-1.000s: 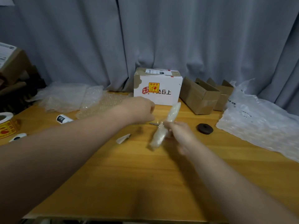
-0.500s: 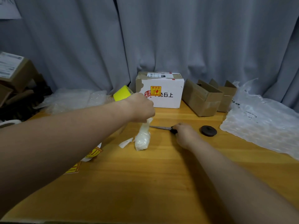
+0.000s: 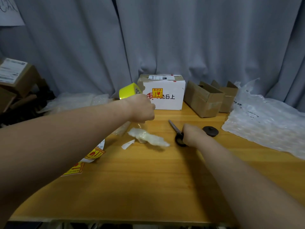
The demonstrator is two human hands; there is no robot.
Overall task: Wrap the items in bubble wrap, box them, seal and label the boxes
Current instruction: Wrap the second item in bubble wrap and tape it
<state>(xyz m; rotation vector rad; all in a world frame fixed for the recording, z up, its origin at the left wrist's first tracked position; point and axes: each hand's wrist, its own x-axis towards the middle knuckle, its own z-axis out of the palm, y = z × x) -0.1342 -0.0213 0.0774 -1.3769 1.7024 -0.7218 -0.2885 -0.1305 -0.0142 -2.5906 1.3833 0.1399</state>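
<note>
Lying near the middle of the wooden surface (image 3: 148, 187), the bubble-wrapped bundle (image 3: 149, 138) stretches from far left to near right, a small white paper scrap (image 3: 127, 144) just beside its left end. The left hand (image 3: 142, 109) hovers above the bundle's far end with its fingers curled under, gripping a yellow tape roll (image 3: 128, 92) that sticks out behind the knuckles; a faint clear strip seems to hang from the hand toward the bundle. The right hand (image 3: 193, 134) rests on the surface to the right of the bundle, clasped round the black handles of the scissors (image 3: 175, 128), whose blades point to the far left. A black round disc (image 3: 210, 131) lies just right of that hand. At the far edge stand a white box (image 3: 165, 98) with a yellow fragile label and two open cardboard boxes (image 3: 204, 101). A bubble wrap sheet (image 3: 264, 126) covers the right side; yellow label stickers (image 3: 94, 153) peek out under the left forearm. A grey curtain (image 3: 214, 38) hangs behind.
</note>
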